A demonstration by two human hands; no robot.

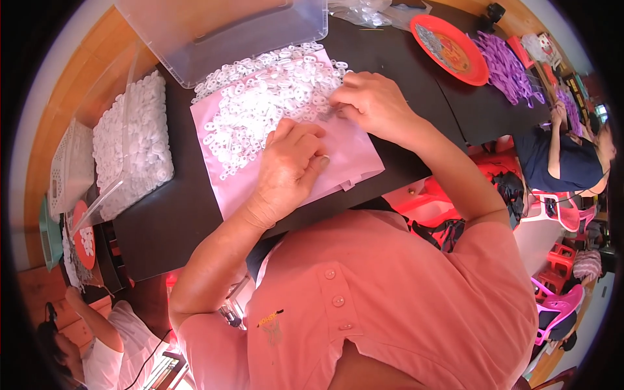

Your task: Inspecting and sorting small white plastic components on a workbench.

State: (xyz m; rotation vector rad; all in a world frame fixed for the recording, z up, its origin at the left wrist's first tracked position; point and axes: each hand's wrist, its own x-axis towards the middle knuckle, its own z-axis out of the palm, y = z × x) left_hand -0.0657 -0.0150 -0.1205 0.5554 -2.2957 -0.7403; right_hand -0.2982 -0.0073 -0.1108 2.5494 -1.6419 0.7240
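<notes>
A heap of small white oval plastic pieces with holes (260, 107) lies on a pink sheet (348, 159) on the dark table. My left hand (290, 162) rests at the near edge of the heap, its fingers curled and the thumb drawn in; what it holds, if anything, is hidden. At the heap's right edge, my right hand (377, 107) has its fingers bent down and pressed together. A small greyish patch shows just under its fingertips, too unclear to name.
Behind the heap stands a clear plastic bin (227, 32). Left of it, another clear container holds many white pieces (133, 143). A red tray (478, 68) and purple strips (507, 68) lie far right. People sit at both sides, one in white (130, 338), one in dark blue (565, 162).
</notes>
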